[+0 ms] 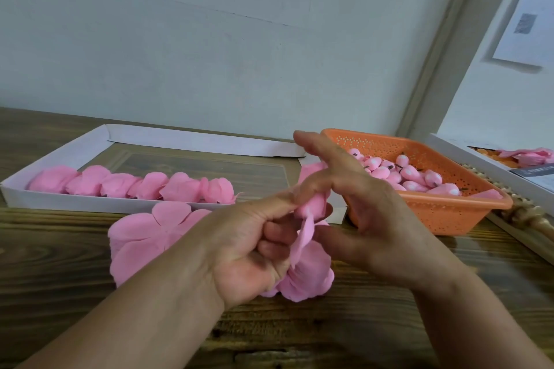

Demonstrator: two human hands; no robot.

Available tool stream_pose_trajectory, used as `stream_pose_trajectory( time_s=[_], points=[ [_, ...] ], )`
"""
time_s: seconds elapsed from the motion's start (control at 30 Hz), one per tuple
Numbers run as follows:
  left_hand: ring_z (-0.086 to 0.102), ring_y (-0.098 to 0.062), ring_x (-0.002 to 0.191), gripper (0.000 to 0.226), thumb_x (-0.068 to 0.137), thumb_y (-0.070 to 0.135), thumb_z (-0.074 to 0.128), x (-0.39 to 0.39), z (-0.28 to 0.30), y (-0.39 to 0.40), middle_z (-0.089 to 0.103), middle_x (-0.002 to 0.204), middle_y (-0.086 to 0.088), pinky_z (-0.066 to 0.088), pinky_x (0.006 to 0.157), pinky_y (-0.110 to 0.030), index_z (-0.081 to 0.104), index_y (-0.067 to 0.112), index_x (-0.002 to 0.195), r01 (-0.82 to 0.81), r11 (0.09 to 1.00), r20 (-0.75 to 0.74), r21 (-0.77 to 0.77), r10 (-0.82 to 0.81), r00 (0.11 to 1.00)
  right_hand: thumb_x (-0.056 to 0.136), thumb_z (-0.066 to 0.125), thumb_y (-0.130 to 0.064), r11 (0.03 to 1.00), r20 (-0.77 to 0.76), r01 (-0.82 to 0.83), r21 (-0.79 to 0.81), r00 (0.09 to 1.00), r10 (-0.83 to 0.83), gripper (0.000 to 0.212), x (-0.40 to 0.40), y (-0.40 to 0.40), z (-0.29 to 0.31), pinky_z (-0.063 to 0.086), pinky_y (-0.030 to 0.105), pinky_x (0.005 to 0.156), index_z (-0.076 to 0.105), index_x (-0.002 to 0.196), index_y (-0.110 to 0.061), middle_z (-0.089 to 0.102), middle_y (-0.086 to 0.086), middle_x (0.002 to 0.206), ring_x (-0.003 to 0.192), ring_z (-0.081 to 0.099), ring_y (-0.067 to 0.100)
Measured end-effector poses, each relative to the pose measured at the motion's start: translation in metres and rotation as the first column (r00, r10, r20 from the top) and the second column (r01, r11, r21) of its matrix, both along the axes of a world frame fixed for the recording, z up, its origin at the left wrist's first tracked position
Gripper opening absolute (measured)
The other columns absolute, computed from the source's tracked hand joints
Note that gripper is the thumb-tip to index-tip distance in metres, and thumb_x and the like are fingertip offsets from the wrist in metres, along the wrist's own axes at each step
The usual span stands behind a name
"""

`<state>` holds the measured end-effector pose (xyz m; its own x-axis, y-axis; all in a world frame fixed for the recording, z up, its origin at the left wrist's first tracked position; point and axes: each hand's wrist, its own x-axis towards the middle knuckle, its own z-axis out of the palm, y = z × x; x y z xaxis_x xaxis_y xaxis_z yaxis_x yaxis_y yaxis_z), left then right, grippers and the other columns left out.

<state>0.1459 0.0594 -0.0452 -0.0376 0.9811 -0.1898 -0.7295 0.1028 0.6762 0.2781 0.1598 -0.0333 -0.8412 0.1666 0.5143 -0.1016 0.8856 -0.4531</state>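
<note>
Head cam: L hand (251, 246) grips bud (311, 207), petal (302, 240) hanging below, just over the stack (144, 234). R hand (359, 207) pinches bud top, other fingers splayed. Risk imo: wrap's loose, so petal slips if the L thumb eases, or tears if tugged.

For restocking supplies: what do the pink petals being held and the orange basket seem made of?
Pink petals: likely thin fabric or crepe paper, matte; they fold limply and crease. Orange basket: moulded plastic, slight sheen, rows of small punched holes.
</note>
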Motion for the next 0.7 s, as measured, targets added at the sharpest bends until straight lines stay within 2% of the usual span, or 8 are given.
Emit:
stream_pose_trajectory(
  time_s=[0.13, 0.23, 0.37, 0.5, 0.6, 0.7],
  points=[
    [0.034, -0.001, 0.029, 0.013, 0.053, 0.013, 0.072, -0.0019, -0.0010, 0.0021, 0.047, 0.050, 0.003, 0.020, 0.034, -0.003, 0.065, 0.007, 0.062, -0.012, 0.999, 0.036, -0.031, 0.013, 0.999, 0.068, 0.065, 0.011, 1.000, 0.004, -0.028, -0.009, 1.000, 0.028, 0.030, 0.0007, 0.0001, 0.0002, 0.029, 0.010, 0.100, 0.059, 0.078, -0.017, 0.033, 0.002, 0.149, 0.135, 0.033, 0.002],
    [0.034, -0.002, 0.026, 0.011, 0.053, 0.013, 0.072, -0.0022, 0.0001, 0.0022, 0.048, 0.057, 0.000, 0.024, 0.026, -0.007, 0.063, 0.006, 0.055, -0.036, 0.998, 0.030, -0.044, 0.037, 0.999, 0.073, 0.071, 0.001, 0.999, -0.027, -0.041, -0.027, 0.999, 0.040, 0.023, 0.0019, 0.0018, 0.0003, 0.034, 0.018, 0.101, 0.057, 0.072, -0.017, 0.035, 0.001, 0.147, 0.134, 0.035, 0.002],
    [0.032, -0.001, 0.027, 0.012, 0.055, 0.015, 0.072, -0.0021, 0.0008, 0.0010, 0.048, 0.058, 0.002, 0.023, 0.026, -0.009, 0.063, 0.008, 0.057, -0.038, 0.998, -0.010, -0.053, 0.038, 0.999, 0.075, 0.075, -0.012, 0.999, -0.058, -0.029, -0.036, 0.998, 0.027, 0.020, 0.0023, 0.0029, 0.0006, 0.037, 0.024, 0.102, 0.056, 0.071, -0.018, 0.035, 0.001, 0.147, 0.135, 0.035, 0.004],
    [0.032, -0.001, 0.029, 0.013, 0.056, 0.017, 0.072, -0.0023, 0.0004, 0.0004, 0.048, 0.062, 0.001, 0.024, 0.027, -0.009, 0.064, 0.008, 0.059, -0.039, 0.997, -0.040, -0.063, 0.036, 0.999, 0.073, 0.072, -0.005, 0.998, -0.058, -0.027, -0.051, 0.998, 0.024, 0.022, 0.0017, 0.0027, -0.0001, 0.036, 0.025, 0.102, 0.056, 0.070, -0.019, 0.036, -0.001, 0.147, 0.136, 0.035, 0.006],
    [0.033, -0.001, 0.030, 0.015, 0.051, 0.017, 0.075, -0.0020, 0.0001, 0.0004, 0.047, 0.066, 0.001, 0.025, 0.027, -0.010, 0.067, 0.008, 0.060, -0.047, 0.997, -0.040, -0.064, 0.045, 0.998, 0.072, 0.070, 0.002, 0.996, -0.066, -0.036, -0.083, 0.997, 0.030, 0.027, 0.0010, 0.0032, -0.0013, 0.034, 0.025, 0.105, 0.058, 0.078, -0.021, 0.035, -0.001, 0.148, 0.138, 0.031, 0.008],
    [0.034, -0.001, 0.032, 0.016, 0.048, 0.015, 0.075, -0.0019, 0.0010, 0.0000, 0.050, 0.065, 0.001, 0.026, 0.028, -0.009, 0.070, 0.008, 0.061, -0.051, 0.997, -0.030, -0.059, 0.050, 0.998, 0.068, 0.067, 0.012, 0.999, -0.054, -0.020, -0.026, 0.998, 0.019, 0.043, -0.0007, 0.0026, -0.0017, 0.033, 0.014, 0.100, 0.061, 0.090, -0.025, 0.033, 0.002, 0.149, 0.136, 0.033, 0.003]
  ],
)
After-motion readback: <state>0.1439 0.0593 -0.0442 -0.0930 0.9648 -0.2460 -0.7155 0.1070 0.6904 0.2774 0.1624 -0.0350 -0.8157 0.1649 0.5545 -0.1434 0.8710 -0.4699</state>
